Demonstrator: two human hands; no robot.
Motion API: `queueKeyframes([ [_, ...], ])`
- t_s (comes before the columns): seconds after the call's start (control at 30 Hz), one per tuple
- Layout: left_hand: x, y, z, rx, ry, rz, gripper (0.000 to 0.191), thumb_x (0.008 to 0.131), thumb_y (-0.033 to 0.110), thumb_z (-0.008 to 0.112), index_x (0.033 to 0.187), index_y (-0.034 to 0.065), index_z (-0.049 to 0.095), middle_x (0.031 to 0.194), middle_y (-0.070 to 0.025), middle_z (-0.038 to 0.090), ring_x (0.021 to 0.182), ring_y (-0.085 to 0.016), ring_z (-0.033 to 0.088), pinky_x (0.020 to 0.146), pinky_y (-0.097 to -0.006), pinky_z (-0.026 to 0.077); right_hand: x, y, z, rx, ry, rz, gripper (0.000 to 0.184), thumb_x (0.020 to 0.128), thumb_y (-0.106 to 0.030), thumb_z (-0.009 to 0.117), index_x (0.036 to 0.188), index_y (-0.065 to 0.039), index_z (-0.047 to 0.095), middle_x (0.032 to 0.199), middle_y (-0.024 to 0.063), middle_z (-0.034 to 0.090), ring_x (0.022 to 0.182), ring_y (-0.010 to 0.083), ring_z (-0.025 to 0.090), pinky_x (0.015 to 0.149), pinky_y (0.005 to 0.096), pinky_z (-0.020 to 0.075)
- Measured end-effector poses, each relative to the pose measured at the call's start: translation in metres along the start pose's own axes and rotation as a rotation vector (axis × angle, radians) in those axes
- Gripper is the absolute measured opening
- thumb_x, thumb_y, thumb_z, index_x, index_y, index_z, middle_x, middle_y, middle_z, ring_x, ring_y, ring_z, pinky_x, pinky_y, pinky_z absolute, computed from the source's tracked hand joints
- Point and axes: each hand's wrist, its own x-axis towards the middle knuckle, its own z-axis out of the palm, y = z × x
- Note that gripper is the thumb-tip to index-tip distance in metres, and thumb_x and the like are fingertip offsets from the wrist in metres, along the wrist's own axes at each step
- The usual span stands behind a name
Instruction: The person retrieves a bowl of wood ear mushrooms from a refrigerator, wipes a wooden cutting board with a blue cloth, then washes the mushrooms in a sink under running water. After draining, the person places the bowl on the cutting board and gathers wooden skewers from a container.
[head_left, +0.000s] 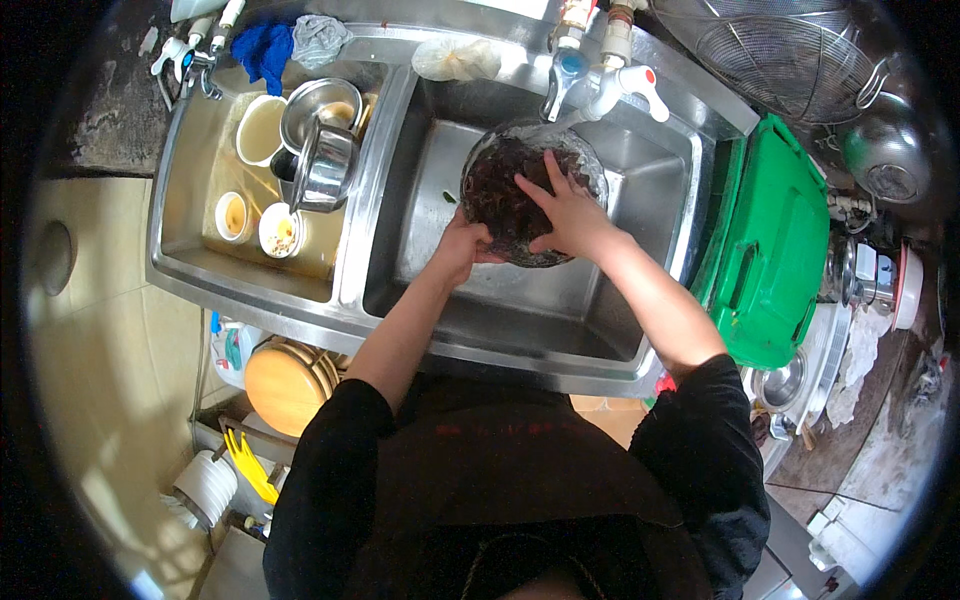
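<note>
A round bowl stands in the right basin of a stainless steel sink. Wet, dark brown stuff fills it; I cannot tell what it is. My left hand grips the bowl's near left side, thumb toward the rim. Over the dark stuff my right hand spreads its fingers, palm down, and seems to touch it. Water runs into the bowl's far side from a white-handled tap with a red dot. A blue-dotted lever tap hangs beside it.
The left basin holds murky water, metal bowls and white tubs. A green lidded bin borders the sink on the right. Wire strainers lie behind it. Blue cloth and a grey rag rest on the back ledge.
</note>
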Motion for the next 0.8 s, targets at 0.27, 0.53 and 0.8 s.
queueKeyframes([
  [0.27, 0.004, -0.001, -0.016, -0.018, -0.006, 0.023, 0.066, 0.07, -0.001, 0.049, 0.133, 0.0075, 0.031, 0.115, -0.0166, 0.055, 0.091, -0.035, 0.064, 0.065, -0.0449, 0.061, -0.022, 0.046, -0.052, 1.322, 0.81, 0.15, 0.042, 0.096, -0.018, 0.054, 0.13, 0.004, 0.045, 0.124, 0.0148, 0.057, 0.111, 0.0243, 0.058, 0.098, 0.0345, 0.0452],
  [0.53, -0.003, 0.004, -0.022, 0.027, 0.022, 0.036, 0.063, 0.072, 0.001, 0.046, 0.133, 0.0047, 0.03, 0.114, -0.0198, 0.055, 0.088, -0.036, 0.065, 0.066, -0.0452, 0.062, -0.032, -0.006, -0.071, 1.181, 0.978, -0.012, 0.044, 0.098, -0.012, 0.047, 0.14, 0.0, 0.037, 0.129, 0.0146, 0.054, 0.117, 0.0162, 0.052, 0.098, 0.0254, 0.0404],
  [0.8, -0.024, 0.016, -0.008, 0.006, -0.021, 0.038, 0.059, 0.073, 0.001, 0.046, 0.13, 0.0031, 0.033, 0.116, -0.0191, 0.055, 0.09, -0.036, 0.065, 0.065, -0.0436, 0.062, -0.008, 0.042, 0.007, 1.074, 0.728, -0.126, 0.038, 0.096, -0.016, 0.051, 0.132, -0.007, 0.048, 0.135, 0.0122, 0.048, 0.122, 0.0226, 0.048, 0.102, 0.0334, 0.0376],
])
